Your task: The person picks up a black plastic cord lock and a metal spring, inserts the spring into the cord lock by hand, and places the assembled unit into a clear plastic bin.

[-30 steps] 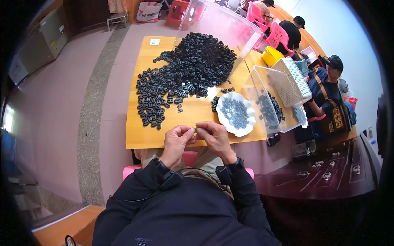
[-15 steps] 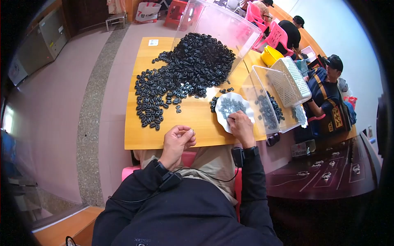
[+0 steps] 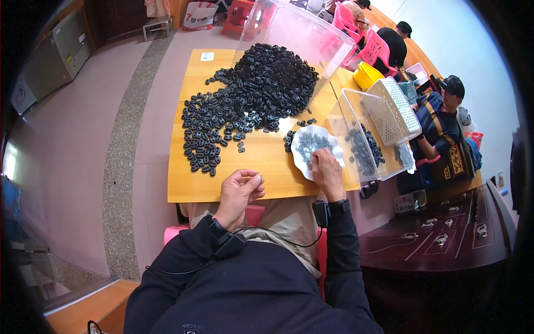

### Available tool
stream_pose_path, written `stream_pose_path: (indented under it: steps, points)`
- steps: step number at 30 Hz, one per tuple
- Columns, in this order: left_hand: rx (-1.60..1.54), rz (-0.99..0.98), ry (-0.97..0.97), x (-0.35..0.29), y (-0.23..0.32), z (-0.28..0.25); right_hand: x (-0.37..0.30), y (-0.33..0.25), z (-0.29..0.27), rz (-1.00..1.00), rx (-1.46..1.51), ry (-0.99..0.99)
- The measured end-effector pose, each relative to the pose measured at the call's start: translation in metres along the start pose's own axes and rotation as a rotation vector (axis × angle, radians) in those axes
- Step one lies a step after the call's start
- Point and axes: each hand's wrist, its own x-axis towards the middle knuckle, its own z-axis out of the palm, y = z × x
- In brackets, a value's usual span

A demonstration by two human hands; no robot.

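My right hand (image 3: pixel 328 173) reaches over a white wavy-rimmed dish (image 3: pixel 301 166), its fingertips drawn together at the near side of the small grey pieces (image 3: pixel 311 142) lying there. Whatever those fingertips hold is hidden. Just over the table's near edge, my left hand (image 3: pixel 236 193) is closed in a pinch of thumb and forefinger; something tiny may sit at the tips, too small to name. Beyond it spreads a big heap of black oval two-holed pieces (image 3: pixel 272 83), with looser ones (image 3: pixel 203 147) toward the left. A few more black pieces (image 3: pixel 289 140) lie against the dish's left side.
Right of the dish, a clear plastic bin (image 3: pixel 364 176) holds black pieces, beside a white perforated basket (image 3: pixel 389 111) and a yellow bowl (image 3: pixel 369 75). A large clear box (image 3: pixel 334 61) stands tilted behind the heap. A person (image 3: pixel 439 122) sits at the right.
My right fingertips have shifted very slightly farther into the dish. The left hand keeps its pinch in nearly the same place.
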Motion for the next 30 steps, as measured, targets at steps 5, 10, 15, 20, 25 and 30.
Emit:
stream_pose_path:
  steps: [5,10,15,20,25,30]
  points:
    - [0.012,-0.016,-0.01,0.0,0.001,0.0,0.001,0.001,-0.001,0.031,-0.053,0.011]
    - [0.012,-0.033,-0.036,-0.001,-0.001,0.0,-0.001,0.004,-0.003,0.003,0.052,0.002]
    - [0.002,-0.062,-0.051,-0.002,0.0,0.004,-0.004,0.002,-0.007,-0.013,0.132,0.033]
    - [0.039,-0.064,-0.062,-0.003,0.001,0.002,-0.009,-0.035,-0.022,-0.093,0.351,0.005]
    - [0.091,-0.112,-0.162,-0.005,0.005,0.007,-0.03,-0.089,-0.031,-0.273,0.479,-0.08]
    - [0.071,-0.111,-0.198,-0.008,0.006,0.008,-0.039,-0.105,-0.031,-0.328,0.425,-0.142]
